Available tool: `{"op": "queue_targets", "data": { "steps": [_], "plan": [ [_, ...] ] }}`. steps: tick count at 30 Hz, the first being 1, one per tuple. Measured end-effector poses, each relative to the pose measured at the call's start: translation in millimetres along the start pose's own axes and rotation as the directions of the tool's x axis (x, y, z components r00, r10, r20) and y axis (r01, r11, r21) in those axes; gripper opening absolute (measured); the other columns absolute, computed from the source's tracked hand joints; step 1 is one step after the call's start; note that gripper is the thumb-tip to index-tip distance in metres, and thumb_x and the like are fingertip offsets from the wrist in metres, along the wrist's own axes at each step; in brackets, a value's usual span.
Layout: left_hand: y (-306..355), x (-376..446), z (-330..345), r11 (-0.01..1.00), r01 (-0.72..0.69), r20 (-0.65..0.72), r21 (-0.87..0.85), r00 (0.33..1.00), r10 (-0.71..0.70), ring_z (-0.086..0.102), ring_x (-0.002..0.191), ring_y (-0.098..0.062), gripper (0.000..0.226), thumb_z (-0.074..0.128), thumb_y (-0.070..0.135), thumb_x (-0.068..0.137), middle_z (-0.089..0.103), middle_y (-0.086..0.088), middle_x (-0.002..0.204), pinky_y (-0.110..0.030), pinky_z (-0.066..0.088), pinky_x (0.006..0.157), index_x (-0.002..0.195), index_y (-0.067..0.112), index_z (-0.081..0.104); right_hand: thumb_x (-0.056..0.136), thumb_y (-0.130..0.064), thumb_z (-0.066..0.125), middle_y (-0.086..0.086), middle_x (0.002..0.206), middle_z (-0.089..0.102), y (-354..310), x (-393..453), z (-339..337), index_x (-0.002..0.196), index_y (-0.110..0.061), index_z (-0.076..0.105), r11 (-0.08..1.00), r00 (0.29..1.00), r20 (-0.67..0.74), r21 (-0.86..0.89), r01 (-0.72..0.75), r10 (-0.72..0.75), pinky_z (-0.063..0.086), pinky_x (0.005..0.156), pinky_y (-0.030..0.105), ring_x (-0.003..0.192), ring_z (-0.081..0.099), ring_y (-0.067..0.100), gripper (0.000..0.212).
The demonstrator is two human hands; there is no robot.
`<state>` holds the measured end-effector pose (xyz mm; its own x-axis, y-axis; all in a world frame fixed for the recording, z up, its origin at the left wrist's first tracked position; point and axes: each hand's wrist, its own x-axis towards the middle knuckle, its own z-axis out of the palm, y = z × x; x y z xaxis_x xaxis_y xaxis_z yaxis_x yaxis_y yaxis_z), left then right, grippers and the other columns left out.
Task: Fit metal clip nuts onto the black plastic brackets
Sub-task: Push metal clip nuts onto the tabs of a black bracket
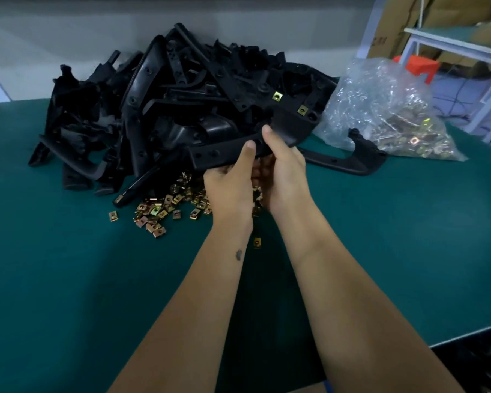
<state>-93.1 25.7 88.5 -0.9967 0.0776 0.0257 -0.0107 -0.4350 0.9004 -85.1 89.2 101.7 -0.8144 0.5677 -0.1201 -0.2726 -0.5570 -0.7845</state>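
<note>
Held bracket (270, 137): lifted above counter (380, 236) middle, long axis running left-low to right-high, broad end with two fitted clip nuts (277, 96) pointing toward far right.
Left hand (230, 182): gripping the bracket's bar from below, thumb on top.
Right hand (284, 171): gripping the same bar just beside the left, thumb on top.
Loose clip nuts (165, 208): scattered on counter below the hands.
Bracket pile (159, 109): heaped toward far edge, left of centre.
Second bracket (352, 158): lying flat, right of the hands.
Plastic bag (386, 109): near far right corner, holding brass-coloured clip nuts.
</note>
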Motion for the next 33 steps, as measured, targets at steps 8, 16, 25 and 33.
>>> {"op": "queue_targets", "data": {
  "steps": [8,16,25,33],
  "plan": [
    [-23.8,-53.7,84.4,0.981,0.195,0.212,-0.007,0.959,-0.189,0.064,0.060,-0.009,0.007,0.072,0.014,0.089,0.071,0.002,0.069,-0.019,0.050,0.054,0.083,0.012,0.070,0.091,-0.019,0.069,-0.006,0.047,0.052,-60.8,-26.2,-70.5,0.073,-0.014,0.058,0.966,0.904,-0.348,-0.014,0.257,-0.246,0.033,0.036,0.018,0.036,0.043,0.007,0.021],
    [-64.4,-186.9,174.3,0.845,0.520,0.562,0.125,0.665,-0.492,0.074,0.077,-0.021,0.009,0.071,0.016,0.090,0.077,-0.008,0.084,-0.032,0.059,0.069,0.083,0.013,0.074,0.089,-0.011,0.068,-0.001,0.075,0.072,-142.7,-100.1,-197.7,0.080,-0.015,0.071,0.806,0.469,-0.719,-0.216,0.552,-0.514,0.053,0.060,0.029,0.069,0.068,0.016,0.010],
    [-91.3,-265.6,191.2,0.737,0.445,0.654,0.508,0.358,-0.667,0.060,0.058,-0.016,0.020,0.051,0.010,0.102,0.062,-0.009,0.072,-0.020,0.054,0.052,0.083,0.008,0.057,0.085,-0.012,0.069,0.004,0.068,0.061,-147.9,-190.6,-327.1,0.082,-0.007,0.062,0.762,0.009,-0.976,-0.164,0.626,-0.218,0.043,0.046,0.025,0.050,0.055,0.015,0.010],
    [-101.3,-277.3,185.0,0.666,0.071,0.659,0.743,0.099,-0.746,0.067,0.081,-0.015,0.016,0.049,0.024,0.102,0.071,0.003,0.085,-0.033,0.054,0.085,0.099,0.022,0.065,0.093,-0.024,0.067,0.016,0.109,0.067,-135.5,-196.2,-354.6,0.126,0.002,0.053,0.660,-0.017,-0.997,-0.062,0.748,-0.074,0.051,0.064,0.025,0.078,0.068,0.019,0.045]
  ]
}}
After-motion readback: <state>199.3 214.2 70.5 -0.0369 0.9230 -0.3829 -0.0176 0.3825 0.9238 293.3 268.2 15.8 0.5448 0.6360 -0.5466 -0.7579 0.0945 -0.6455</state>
